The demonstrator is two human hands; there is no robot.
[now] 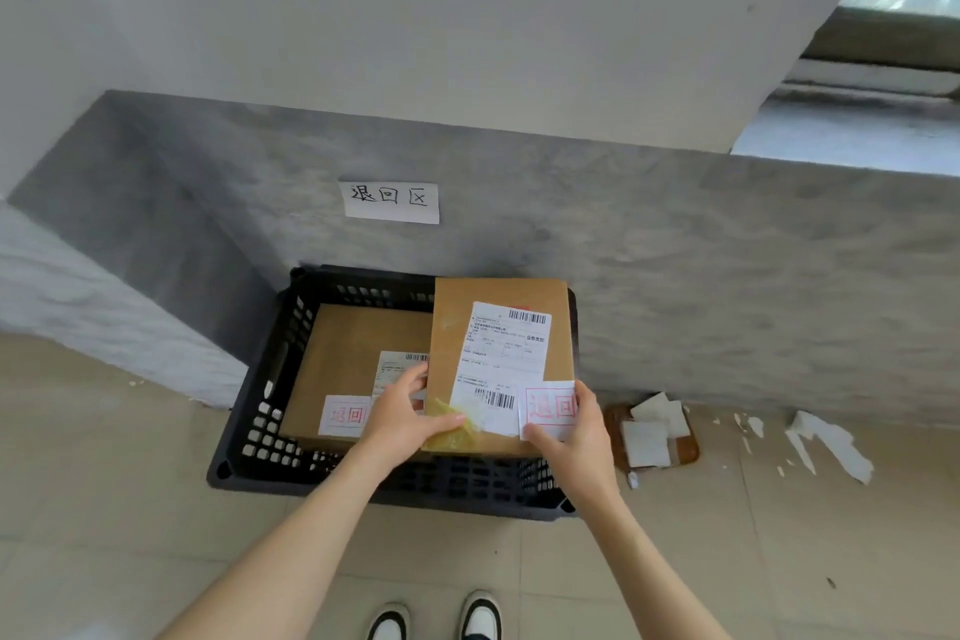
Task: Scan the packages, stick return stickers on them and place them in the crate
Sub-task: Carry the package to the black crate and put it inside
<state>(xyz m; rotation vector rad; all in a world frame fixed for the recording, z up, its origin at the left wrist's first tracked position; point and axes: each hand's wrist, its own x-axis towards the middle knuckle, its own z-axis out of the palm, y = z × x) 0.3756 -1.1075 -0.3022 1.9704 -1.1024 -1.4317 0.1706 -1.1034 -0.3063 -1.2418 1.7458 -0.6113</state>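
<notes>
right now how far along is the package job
Done: the first box lies in the black crate with a red return sticker on it. In hand: left hand and right hand hold the second box, also stickered, over the crate. Left: setting it down; no other packages show.

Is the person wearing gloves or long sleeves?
No. The left hand and right hand have no gloves, and I see no rings or watch. Both forearms are uncovered right to the picture's edge, so no sleeves show. At the bottom are black-and-white shoes.
</notes>
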